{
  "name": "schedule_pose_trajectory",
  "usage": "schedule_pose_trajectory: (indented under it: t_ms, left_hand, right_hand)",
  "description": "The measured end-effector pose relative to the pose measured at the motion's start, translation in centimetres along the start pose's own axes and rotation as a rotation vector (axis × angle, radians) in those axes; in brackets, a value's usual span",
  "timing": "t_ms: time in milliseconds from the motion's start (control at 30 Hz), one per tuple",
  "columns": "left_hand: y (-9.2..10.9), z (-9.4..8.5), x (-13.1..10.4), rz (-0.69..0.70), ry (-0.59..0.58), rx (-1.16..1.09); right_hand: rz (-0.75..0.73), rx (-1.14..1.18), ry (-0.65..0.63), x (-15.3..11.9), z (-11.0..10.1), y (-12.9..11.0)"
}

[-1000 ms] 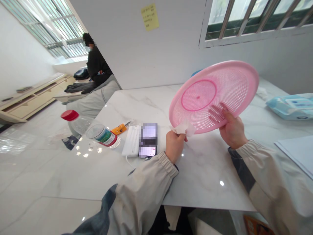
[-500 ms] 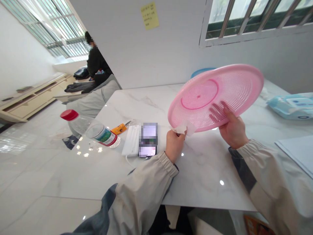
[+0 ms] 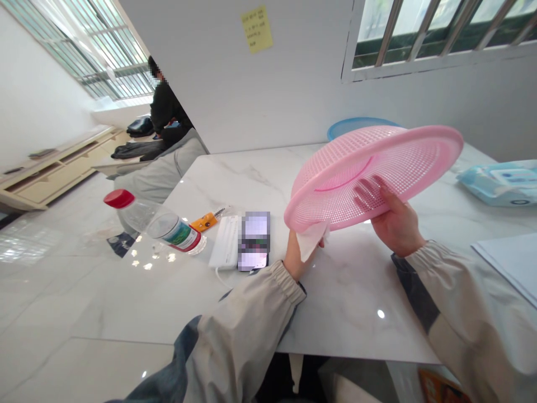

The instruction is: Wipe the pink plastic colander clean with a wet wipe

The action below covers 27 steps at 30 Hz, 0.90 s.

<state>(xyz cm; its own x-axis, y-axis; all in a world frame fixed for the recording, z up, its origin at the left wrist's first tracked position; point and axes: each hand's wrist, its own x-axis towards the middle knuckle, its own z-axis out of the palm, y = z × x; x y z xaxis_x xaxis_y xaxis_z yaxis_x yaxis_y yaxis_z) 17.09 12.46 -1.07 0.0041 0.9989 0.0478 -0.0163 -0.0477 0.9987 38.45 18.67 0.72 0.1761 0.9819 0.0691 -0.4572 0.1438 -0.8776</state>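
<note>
A pink mesh plastic basket (image 3: 348, 196), round and shallow with a wide rim, is held tilted above the marble-patterned table. My right hand (image 3: 400, 224) grips its near right edge, thumb inside, with the fingers showing through the mesh from behind. At the lower left of the rim, my left hand (image 3: 296, 254) is closed on a thin white wipe (image 3: 312, 239) that touches the rim. The wipe and the basket's edge cover most of the left fingers.
A phone (image 3: 254, 240), a white power bank (image 3: 226, 242), an orange tag (image 3: 205, 222) and a red-capped bottle (image 3: 172, 224) lie or stand to the left. Behind the basket is a blue basket (image 3: 339, 127). Right: a wipes pack (image 3: 499, 184) and paper (image 3: 509, 260). A person (image 3: 168, 106) sits beyond.
The basket has tipped, its near face turning downward, so more of its outer side shows. My left hand has turned under the rim, and the wipe now hangs over its fingers.
</note>
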Motion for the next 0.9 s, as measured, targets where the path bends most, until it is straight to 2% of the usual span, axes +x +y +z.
schedule_pose_trajectory:
  t_ms: [100, 167, 300, 467, 667, 800, 900]
  left_hand:
    - [-0.2, 0.1, -0.3, 0.007, -0.089, 0.056]
    - [-0.2, 0.0, -0.4, 0.004, -0.106, 0.088]
    - [-0.5, 0.2, -0.3, -0.030, -0.130, 0.063]
    - [-1.5, 0.5, 0.1, -0.051, -0.255, 0.027]
    - [-2.1, 1.0, -0.4, -0.124, -0.274, -0.005]
    - [-2.0, 1.3, -0.5, -0.135, -0.277, -0.130]
    - [-1.8, 1.2, -0.5, -0.197, -0.279, -0.203]
  right_hand:
    - [0.039, 0.003, -0.028, -0.1, 0.1, 0.0]
    - [0.050, 0.007, -0.034, -0.2, 0.1, 0.0]
    - [0.071, 0.013, -0.055, -0.2, 0.1, 0.0]
    - [0.095, 0.012, -0.071, -0.6, 0.4, -0.2]
    - [0.104, 0.008, -0.082, -0.6, 0.4, -0.3]
    - [0.091, -0.004, -0.087, -0.4, 0.3, -0.2]
    - [0.097, -0.006, -0.084, -0.4, 0.3, -0.3]
